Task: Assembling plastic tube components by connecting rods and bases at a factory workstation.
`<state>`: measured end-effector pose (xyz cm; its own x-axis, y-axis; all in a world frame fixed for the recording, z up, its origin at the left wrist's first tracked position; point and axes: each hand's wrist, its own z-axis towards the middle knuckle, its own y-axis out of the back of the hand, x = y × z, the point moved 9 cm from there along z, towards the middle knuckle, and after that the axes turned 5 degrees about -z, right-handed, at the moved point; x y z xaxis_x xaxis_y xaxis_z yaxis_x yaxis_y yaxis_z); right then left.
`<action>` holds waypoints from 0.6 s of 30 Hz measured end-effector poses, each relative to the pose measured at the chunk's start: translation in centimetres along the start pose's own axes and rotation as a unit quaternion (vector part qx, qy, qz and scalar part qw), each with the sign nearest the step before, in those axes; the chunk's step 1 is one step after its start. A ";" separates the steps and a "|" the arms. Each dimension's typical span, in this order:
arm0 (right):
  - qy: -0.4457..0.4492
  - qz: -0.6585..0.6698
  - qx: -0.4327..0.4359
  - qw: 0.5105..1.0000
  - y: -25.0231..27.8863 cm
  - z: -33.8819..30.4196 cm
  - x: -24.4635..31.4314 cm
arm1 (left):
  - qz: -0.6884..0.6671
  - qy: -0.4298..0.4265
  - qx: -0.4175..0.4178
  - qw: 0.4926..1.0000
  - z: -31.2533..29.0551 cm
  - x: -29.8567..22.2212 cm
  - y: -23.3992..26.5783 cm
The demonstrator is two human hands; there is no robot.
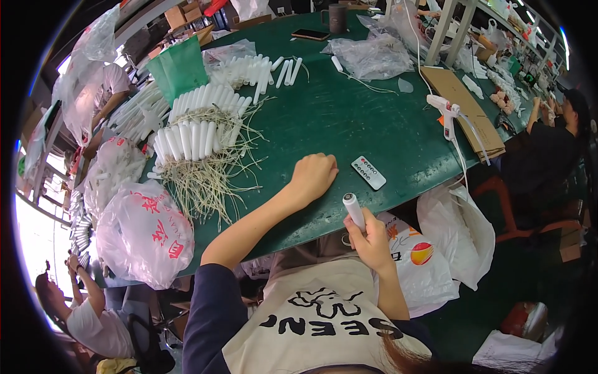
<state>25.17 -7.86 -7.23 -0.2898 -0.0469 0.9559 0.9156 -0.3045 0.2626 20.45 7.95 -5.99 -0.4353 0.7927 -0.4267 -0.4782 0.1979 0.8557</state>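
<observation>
On the green table near its front edge rests my left hand (316, 176), its fingers curled under; what they hold, if anything, is hidden. My right hand (372, 243) grips a white plastic tube (354, 210), held tilted just past the table edge, its dark-ringed open end facing up. Between and beyond my hands lies a slim white remote control (369, 172) with dark buttons and a red one. Left of my left arm are rows of white tubes (189, 140) with a tangle of thin pale wires (208, 184).
A glue gun (443, 115) with its cord lies on cardboard (464, 109) at the right. Clear bags (374, 55), a phone (310, 35) and a dark mug (337, 19) are at the back. A stuffed plastic bag (144, 234) sits front left. Other people work on both sides.
</observation>
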 end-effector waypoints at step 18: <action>0.021 -0.010 -0.032 0.999 0.8 0.4 1.3 | -0.647 0.196 0.333 0.657 -4.6 -5.4 2.1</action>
<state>25.68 -7.83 -5.74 -0.3202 -0.0797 0.9440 0.8904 -0.3655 0.2712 18.28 1.41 -3.21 -0.2180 -0.4716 -0.8545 -0.2591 0.8721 -0.4152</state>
